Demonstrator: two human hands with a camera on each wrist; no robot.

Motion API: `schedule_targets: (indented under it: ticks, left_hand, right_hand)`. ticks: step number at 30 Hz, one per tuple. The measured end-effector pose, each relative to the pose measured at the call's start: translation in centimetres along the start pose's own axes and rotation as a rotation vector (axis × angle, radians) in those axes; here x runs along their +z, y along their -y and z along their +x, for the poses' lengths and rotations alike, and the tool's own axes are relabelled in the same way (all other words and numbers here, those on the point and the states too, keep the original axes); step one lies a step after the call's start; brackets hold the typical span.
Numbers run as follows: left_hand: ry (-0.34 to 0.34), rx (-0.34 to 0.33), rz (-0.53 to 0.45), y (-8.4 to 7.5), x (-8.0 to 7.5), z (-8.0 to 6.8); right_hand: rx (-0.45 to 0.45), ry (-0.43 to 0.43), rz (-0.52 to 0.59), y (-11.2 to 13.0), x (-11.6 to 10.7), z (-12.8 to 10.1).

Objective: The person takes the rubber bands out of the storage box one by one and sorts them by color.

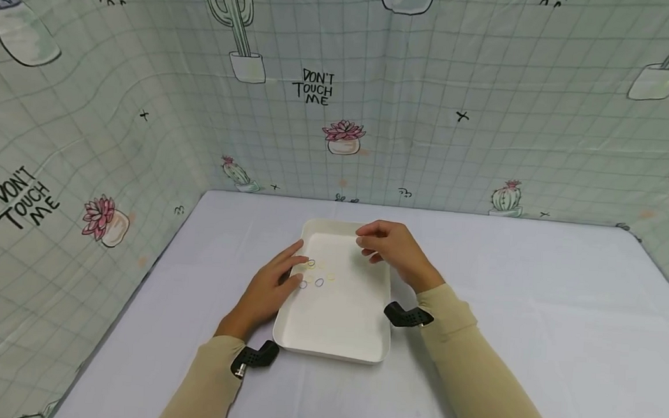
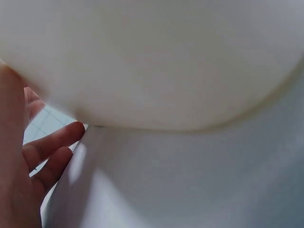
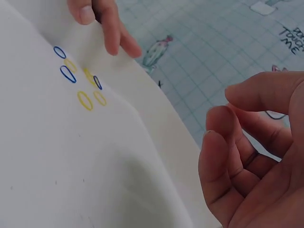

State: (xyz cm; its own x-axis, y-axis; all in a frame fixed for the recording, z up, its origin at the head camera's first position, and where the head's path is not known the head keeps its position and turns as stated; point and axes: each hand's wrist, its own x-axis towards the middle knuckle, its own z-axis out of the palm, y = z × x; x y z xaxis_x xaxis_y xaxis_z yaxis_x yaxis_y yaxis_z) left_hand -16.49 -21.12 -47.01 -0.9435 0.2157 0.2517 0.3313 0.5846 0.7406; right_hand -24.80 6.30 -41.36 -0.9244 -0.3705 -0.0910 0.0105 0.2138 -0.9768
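A white rectangular tray (image 1: 331, 353) lies in the middle of the table. Several small yellow and blue rubber bands (image 1: 316, 273) lie loose in its left half, and they show again in the right wrist view (image 3: 83, 85). My left hand (image 1: 296, 267) rests on the tray's left rim with straight fingers (image 3: 107, 23) reaching in beside the bands. My right hand (image 1: 369, 246) hovers over the tray's far right part with its fingers (image 3: 223, 128) curled toward the thumb. I cannot make out whether anything is between them. The left wrist view is filled by the tray's wall (image 2: 166, 71).
The table (image 1: 536, 298) is covered in pale cloth. A cactus-print curtain (image 1: 461, 114) closes it in at the back and on both sides. Black wrist cameras (image 1: 256, 358) (image 1: 408, 316) sit on both beige sleeves.
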Motion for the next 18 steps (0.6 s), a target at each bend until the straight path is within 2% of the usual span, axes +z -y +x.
schedule_targets:
  ticks: [12,18]
  left_hand:
    - [0.024,-0.022,0.012,0.1,-0.1,0.2]
    - [0.025,-0.016,0.009,0.1,-0.2,0.2]
  right_hand:
    - [0.022,0.089,-0.100,0.3,2.9,2.5]
    - [0.017,0.170,-0.259,0.2,4.8,3.7]
